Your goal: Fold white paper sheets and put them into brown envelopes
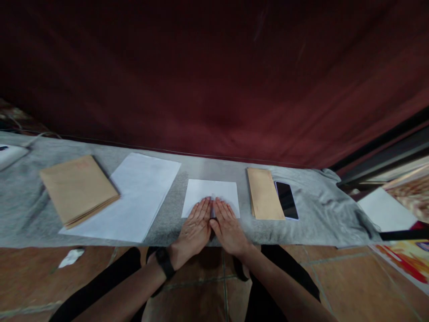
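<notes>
A small folded sheet of white paper [211,187] lies on the grey cloth in front of me. My left hand [197,223] rests flat on its near left part, fingers stretched out. My right hand [228,226] lies flat on the near right part, its fingers also extended. The fingertips of both hands almost meet at the middle of the paper. Both palms cover the paper's near edge. To the left is a stack of larger white sheets [134,197], partly under a stack of brown envelopes [80,188].
Right of my hands lie narrower brown envelopes [266,194] beside a phone [287,201]. The grey cloth [315,205] covers a narrow surface, with a dark red curtain [214,89] behind it. A white object [11,154] with a cable sits far left. A crumpled tissue [71,258] is on the tiled floor.
</notes>
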The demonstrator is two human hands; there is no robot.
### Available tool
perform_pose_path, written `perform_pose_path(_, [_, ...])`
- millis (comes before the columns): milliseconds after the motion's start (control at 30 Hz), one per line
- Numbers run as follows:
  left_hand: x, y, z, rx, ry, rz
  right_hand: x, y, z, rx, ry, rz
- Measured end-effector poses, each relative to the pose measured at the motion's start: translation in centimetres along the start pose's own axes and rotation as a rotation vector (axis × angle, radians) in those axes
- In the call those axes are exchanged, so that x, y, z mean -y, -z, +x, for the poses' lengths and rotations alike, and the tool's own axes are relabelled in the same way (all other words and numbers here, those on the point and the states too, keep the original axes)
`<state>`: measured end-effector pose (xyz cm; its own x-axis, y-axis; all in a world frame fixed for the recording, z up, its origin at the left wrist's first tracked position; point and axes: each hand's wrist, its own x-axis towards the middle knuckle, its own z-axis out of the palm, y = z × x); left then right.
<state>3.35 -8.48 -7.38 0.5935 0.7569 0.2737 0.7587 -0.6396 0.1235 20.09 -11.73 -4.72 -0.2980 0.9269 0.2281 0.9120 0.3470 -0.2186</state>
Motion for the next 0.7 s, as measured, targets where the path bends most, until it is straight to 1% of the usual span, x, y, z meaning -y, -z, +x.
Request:
perform_pose_path(67, [0.1,0.0,0.0,0.011,-0.013,0.011,0.5,-0.2,-0.2,0.016,0.03,0.014])
perform_pose_path(133, [0.1,0.1,0.0,0.018,-0.014,0.019,0.5,-0.5,-0.4,0.001,0.014,-0.003])
perform_pose_path(300, [0.1,0.7,0.0,0.017,0.033,0.026,-0.9,-0.9,-1.0,-0.058,-0.035,-0.081])
perform_pose_path(500, [0.4,1.3,-0.2,-0.012,0.102,0.029,-2.4,-0.9,-1.3,-0.071,-0.144,-0.152])
perform_pose_path(700, [0.5,1.3,0.1,0.011,0.144,0.058,-3.4,-0.5,-1.5,-0.058,-0.255,-0.16])
